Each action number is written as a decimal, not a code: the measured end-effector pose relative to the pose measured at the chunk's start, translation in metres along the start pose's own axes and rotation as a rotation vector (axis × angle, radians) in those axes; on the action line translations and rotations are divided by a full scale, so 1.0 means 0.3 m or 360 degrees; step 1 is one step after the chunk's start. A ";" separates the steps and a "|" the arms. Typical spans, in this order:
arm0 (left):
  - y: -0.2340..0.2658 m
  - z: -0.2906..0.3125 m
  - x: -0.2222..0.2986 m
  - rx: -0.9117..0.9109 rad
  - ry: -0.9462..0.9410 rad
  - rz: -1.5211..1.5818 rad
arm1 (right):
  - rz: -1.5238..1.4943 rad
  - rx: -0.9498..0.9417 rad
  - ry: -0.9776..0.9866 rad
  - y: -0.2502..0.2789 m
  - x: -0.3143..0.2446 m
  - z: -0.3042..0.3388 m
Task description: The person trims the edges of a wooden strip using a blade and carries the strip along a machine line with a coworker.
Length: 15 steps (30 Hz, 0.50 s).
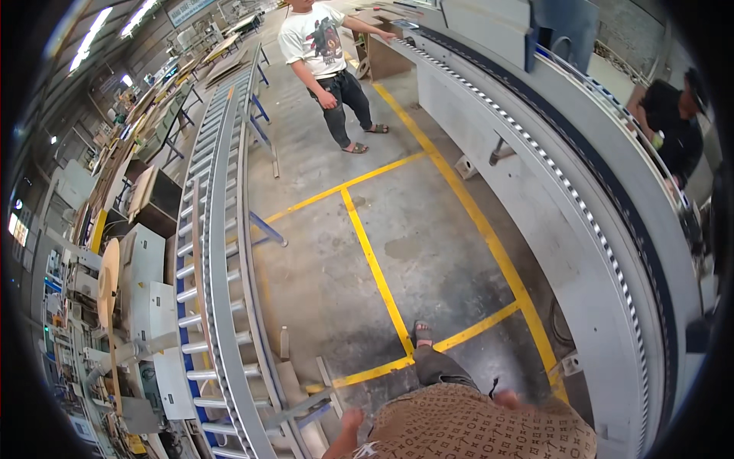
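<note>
Concrete floor (310, 237) | left hand (352, 419) low beside shirt (466, 428) | right hand (507, 399) blurred at its front | fingers: can't tell

Factory hall on my feed. I saw a grey concrete floor (397, 247), stained in patches, boxed off with yellow lines (522, 298). A roller conveyor (218, 268) ran along the floor's left edge, pale cabinets (162, 314) beyond its outer side. A long pale machine (527, 206) bounded the right edge. Strip lights (90, 38) were lit overhead; a blue banner (189, 11) hung at the far end.
</note>
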State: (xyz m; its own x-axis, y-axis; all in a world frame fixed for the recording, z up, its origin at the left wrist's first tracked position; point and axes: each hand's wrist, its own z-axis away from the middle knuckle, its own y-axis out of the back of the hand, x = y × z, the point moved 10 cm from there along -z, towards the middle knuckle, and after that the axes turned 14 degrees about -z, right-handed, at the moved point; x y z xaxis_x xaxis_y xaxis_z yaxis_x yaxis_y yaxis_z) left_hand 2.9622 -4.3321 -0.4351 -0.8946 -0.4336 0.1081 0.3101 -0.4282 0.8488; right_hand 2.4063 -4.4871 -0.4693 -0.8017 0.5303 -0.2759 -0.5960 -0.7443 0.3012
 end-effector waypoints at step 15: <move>0.623 -1.192 -0.085 -0.0244 0.0480 0.0373 | -0.0467 0.0391 0.1675 0.892 -3.147 -0.534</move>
State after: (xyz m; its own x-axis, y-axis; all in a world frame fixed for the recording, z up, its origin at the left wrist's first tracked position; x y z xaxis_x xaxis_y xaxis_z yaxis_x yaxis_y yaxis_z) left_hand 3.1579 -4.6845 -0.4643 -0.6665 -0.7369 0.1133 0.5591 -0.3934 0.7298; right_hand 3.0109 -5.2517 -0.2745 -0.2600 -0.0221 -0.9653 -0.8417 -0.4848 0.2378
